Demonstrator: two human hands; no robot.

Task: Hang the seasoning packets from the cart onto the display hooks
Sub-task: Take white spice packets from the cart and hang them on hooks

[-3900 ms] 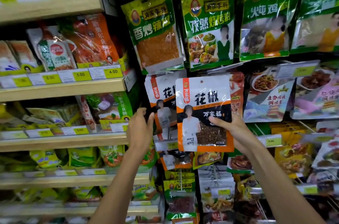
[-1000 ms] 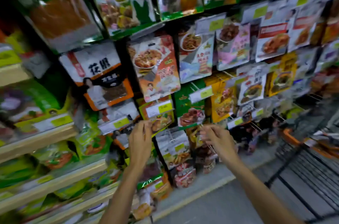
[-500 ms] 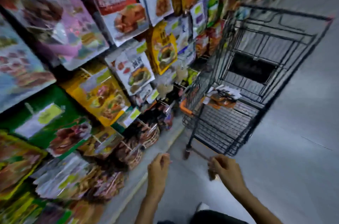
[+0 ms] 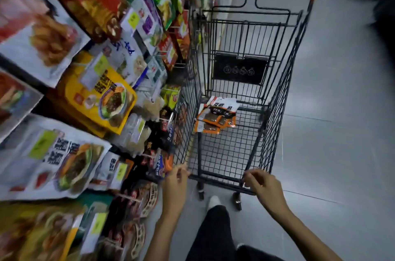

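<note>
Seasoning packets [image 4: 217, 116]: small overlapping stack on the wire floor of the cart [image 4: 286, 81], toward its left wall; remaining basket floor bare. Left hand [image 4: 175, 183] empty, fingers loosely curled, at the near-left rim corner. Right hand [image 4: 261, 181] likewise, apparently pinching the near-right rim. Display rack [image 4: 96, 98] just left; open floor [image 4: 342, 132] right.

One cart [image 4: 252, 81], black wire, two orange handle caps. In its basket, one small pile of seasoning packets [image 4: 218, 116], orange and white; overlapped and blurred, at least three, exact count unclear. Two bare hands: left [image 4: 175, 188], right [image 4: 264, 186], both empty. One yellow packet [image 4: 100, 100] among many hanging packets on display, too blurred to count. One white shoe [image 4: 212, 202].
</note>
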